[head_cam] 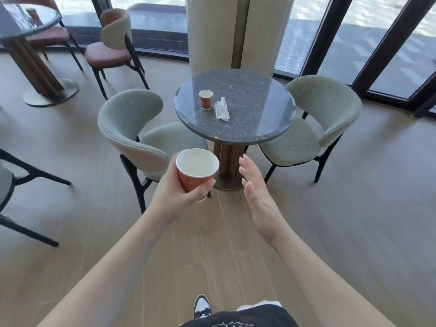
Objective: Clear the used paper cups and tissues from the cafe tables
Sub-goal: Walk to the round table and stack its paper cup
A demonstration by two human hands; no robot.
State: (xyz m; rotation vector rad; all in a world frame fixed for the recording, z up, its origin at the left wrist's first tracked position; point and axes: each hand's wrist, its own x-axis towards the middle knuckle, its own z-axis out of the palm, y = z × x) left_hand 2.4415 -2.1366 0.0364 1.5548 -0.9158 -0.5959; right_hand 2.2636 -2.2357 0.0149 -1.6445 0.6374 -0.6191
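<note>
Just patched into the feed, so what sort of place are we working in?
Likely a cafe seating area: small round stone-topped tables with upholstered chairs, floor-to-ceiling windows, and a used paper cup beside a crumpled tissue.

rust-orange paper cups [206,100], speckled grey tabletop [247,90], sage-green chairs [323,100]

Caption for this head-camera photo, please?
Left hand holding a paper cup, approaching a cafe table.

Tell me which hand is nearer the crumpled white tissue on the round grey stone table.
Right. The right hand hangs open in front of the table, below the crumpled white tissue. The left hand, further left, grips an orange paper cup.
</note>
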